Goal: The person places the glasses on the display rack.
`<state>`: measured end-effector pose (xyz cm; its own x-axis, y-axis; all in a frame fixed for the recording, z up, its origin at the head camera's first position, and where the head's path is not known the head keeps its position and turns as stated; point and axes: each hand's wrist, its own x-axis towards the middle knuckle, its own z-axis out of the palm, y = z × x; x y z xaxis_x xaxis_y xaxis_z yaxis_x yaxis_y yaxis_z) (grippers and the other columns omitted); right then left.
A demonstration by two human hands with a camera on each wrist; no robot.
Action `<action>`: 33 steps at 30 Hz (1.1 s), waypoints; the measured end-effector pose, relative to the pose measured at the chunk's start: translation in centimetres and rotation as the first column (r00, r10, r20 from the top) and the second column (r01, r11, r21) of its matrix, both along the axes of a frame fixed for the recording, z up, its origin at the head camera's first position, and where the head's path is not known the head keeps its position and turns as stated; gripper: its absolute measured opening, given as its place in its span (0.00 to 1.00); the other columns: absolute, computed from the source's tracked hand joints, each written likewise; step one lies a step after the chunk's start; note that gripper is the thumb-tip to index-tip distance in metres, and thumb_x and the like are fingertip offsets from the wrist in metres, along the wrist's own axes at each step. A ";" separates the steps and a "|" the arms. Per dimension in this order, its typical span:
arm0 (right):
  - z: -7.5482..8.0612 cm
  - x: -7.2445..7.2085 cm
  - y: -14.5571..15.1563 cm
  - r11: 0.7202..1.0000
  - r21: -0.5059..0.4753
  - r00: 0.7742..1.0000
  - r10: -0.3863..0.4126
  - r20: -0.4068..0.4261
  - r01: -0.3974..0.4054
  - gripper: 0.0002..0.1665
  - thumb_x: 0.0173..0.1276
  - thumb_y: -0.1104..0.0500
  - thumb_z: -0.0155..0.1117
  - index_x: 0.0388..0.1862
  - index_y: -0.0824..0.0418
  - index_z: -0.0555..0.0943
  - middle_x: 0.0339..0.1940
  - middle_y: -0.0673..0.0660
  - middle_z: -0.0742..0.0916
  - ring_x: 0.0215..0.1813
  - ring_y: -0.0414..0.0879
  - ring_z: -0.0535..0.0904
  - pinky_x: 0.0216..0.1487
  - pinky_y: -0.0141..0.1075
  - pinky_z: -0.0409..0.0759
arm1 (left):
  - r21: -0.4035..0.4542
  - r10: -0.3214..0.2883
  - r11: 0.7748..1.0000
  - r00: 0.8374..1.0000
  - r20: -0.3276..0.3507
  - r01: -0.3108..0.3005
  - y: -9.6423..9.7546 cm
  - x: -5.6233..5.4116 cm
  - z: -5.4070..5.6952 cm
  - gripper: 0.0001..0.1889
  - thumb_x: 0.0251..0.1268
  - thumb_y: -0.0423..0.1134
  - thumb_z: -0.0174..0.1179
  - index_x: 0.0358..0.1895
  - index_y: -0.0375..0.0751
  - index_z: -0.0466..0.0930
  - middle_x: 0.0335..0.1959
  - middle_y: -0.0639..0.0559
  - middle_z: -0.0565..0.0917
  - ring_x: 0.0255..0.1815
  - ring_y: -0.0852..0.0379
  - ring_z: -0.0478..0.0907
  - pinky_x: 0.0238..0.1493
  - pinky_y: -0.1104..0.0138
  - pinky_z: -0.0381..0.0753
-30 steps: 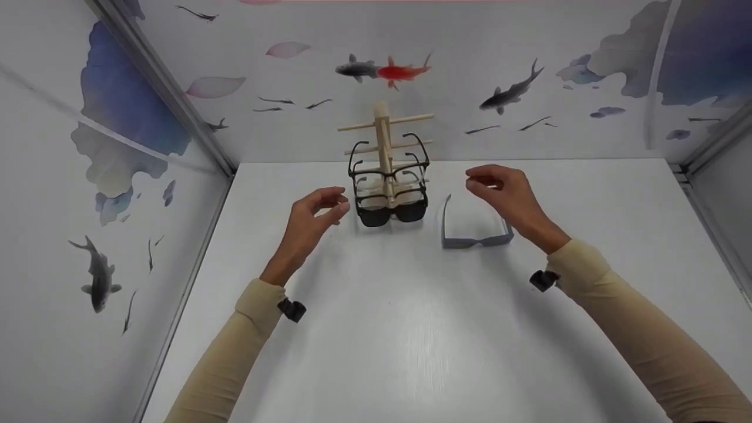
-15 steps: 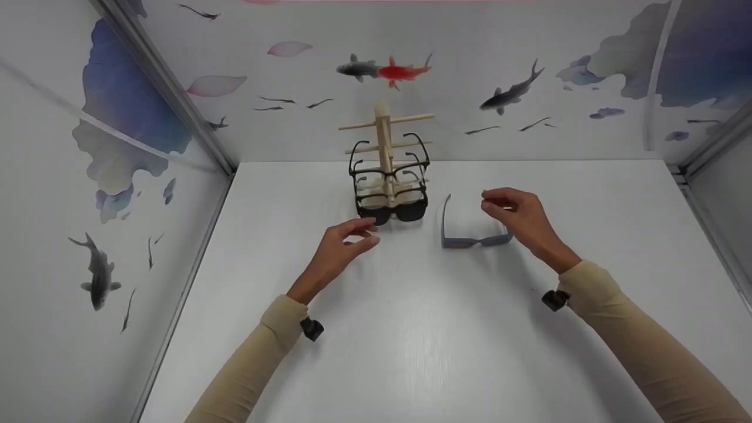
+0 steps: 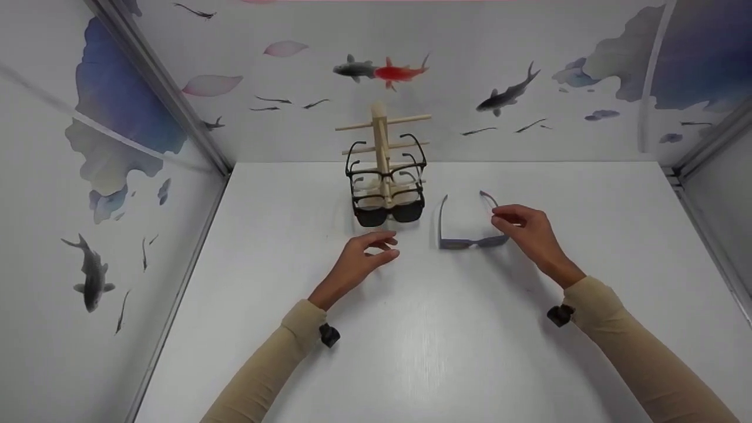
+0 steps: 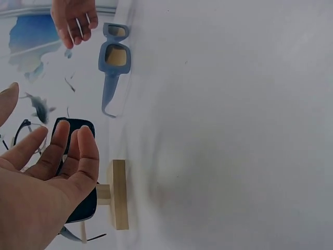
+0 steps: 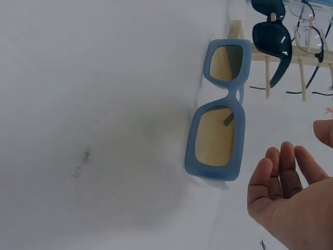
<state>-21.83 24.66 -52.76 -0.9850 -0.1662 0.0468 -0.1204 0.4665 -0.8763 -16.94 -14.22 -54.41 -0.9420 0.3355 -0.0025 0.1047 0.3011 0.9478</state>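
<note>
One pair of blue sunglasses [image 3: 457, 242] is sitting right of center on the white table [image 3: 411, 352], lenses facing the near edge and unfolded temples pointing toward the far edge, a spread that is probably helping the frame stand unaided. A person's right hand [image 3: 526, 229] is hovering beside the pair's right temple, half open, thumb apart from relaxed fingers, gripping nothing; whether its fingertips are touching the temple is unclear. The left hand [image 3: 363, 255], also loosely open and holding nothing, is hanging on the near side of a wooden stand [image 3: 380, 132] near the table's far edge. There, black sunglasses [image 3: 373, 218] are occupying the lowest place, with clear-lensed glasses [image 3: 385, 174] hanging above, the crossbars apparently supporting their open temples.
</note>
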 end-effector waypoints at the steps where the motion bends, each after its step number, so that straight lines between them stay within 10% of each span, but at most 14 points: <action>1: -0.2 0.1 0.2 1.000 0.006 1.000 -0.006 0.000 0.006 0.25 0.84 0.51 0.68 0.68 0.67 0.85 0.61 0.63 0.89 0.58 0.42 0.81 0.56 0.22 0.78 | 0.004 -0.004 1.000 1.000 0.002 0.004 0.2 0.0 -0.1 0.28 0.80 0.50 0.70 0.76 0.42 0.81 0.65 0.45 0.87 0.65 0.52 0.82 0.68 0.49 0.82; 18: -2.5 0.8 2.7 0.998 0.020 0.996 -0.063 0.065 0.061 0.30 0.84 0.48 0.68 0.73 0.67 0.82 0.68 0.65 0.86 0.67 0.52 0.79 0.58 0.20 0.77 | 0.088 -0.051 0.995 0.999 0.003 0.050 3.6 -1.0 -2.5 0.29 0.81 0.43 0.69 0.76 0.31 0.78 0.64 0.36 0.86 0.62 0.48 0.84 0.64 0.52 0.85; 33: -3.6 0.9 3.3 0.995 0.036 0.984 -0.095 0.148 0.090 0.33 0.85 0.45 0.66 0.77 0.65 0.79 0.70 0.65 0.84 0.68 0.55 0.76 0.57 0.26 0.78 | 0.112 0.025 0.993 0.998 0.055 -0.031 6.5 -2.1 -3.6 0.29 0.79 0.42 0.70 0.76 0.32 0.78 0.62 0.40 0.87 0.57 0.53 0.85 0.51 0.56 0.91</action>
